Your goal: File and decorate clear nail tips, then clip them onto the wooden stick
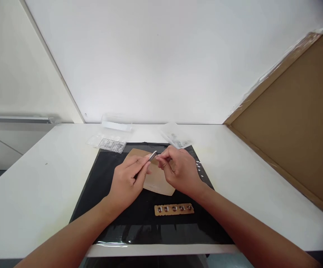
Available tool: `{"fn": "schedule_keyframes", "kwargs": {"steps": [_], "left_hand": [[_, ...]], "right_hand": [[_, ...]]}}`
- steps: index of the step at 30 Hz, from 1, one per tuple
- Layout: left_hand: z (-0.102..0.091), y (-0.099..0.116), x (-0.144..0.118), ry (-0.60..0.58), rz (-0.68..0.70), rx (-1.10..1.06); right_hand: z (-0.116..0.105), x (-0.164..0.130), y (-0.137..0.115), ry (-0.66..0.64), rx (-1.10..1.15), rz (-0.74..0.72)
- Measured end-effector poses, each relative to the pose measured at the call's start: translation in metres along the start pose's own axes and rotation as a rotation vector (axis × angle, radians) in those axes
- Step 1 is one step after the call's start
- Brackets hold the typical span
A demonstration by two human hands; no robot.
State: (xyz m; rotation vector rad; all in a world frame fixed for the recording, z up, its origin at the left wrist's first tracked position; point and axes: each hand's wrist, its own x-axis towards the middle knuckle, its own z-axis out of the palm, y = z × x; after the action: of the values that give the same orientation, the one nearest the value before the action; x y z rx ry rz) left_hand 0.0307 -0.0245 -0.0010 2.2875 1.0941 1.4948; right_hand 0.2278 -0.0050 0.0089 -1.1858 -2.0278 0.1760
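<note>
Between thumb and fingers, my left hand (pixel 130 175) pinches a small thin piece with a pale face and a dark edge (pixel 152 155). My right hand (pixel 180 167) is closed in a pinch right beside that piece's upper end. Whatever lies between its fingertips is too small to make out. Both hands are above a tan sheet (pixel 157 182), which they partly cover. Nearer to me, a brown cardboard strip (pixel 174 213) bears a row of several small dark round parts with pale tabs.
A black mat (pixel 133 219) covers the middle of the white table (pixel 52 178). Small white bits (pixel 199 166) dot its right side. Behind it are a clear plastic tray (pixel 112 145), a clear container (pixel 116 125) and a plastic bag (pixel 178 137). A cardboard panel (pixel 292 123) stands at right.
</note>
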Motion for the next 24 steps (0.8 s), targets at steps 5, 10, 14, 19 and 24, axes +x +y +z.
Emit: {"fn": "schedule_keyframes", "kwargs": {"steps": [5, 10, 14, 19, 24], "left_hand": [[-0.009, -0.020, 0.006, 0.104, -0.027, 0.249], [-0.017, -0.042, 0.013, 0.141, 0.003, 0.423], [-0.018, -0.045, 0.014, 0.035, 0.069, 0.373], [-0.019, -0.036, 0.014, 0.018, 0.133, 0.281], [-0.022, -0.039, 0.015, 0.075, 0.155, 0.261]], "right_hand": [[-0.002, -0.002, 0.012, 0.035, 0.021, 0.108], [-0.003, -0.002, 0.025, 0.049, -0.060, 0.113], [0.000, 0.000, 0.037, 0.031, -0.071, 0.138], [-0.001, 0.003, 0.043, 0.009, -0.030, 0.209], [-0.002, 0.004, 0.047, 0.001, -0.037, 0.113]]}}
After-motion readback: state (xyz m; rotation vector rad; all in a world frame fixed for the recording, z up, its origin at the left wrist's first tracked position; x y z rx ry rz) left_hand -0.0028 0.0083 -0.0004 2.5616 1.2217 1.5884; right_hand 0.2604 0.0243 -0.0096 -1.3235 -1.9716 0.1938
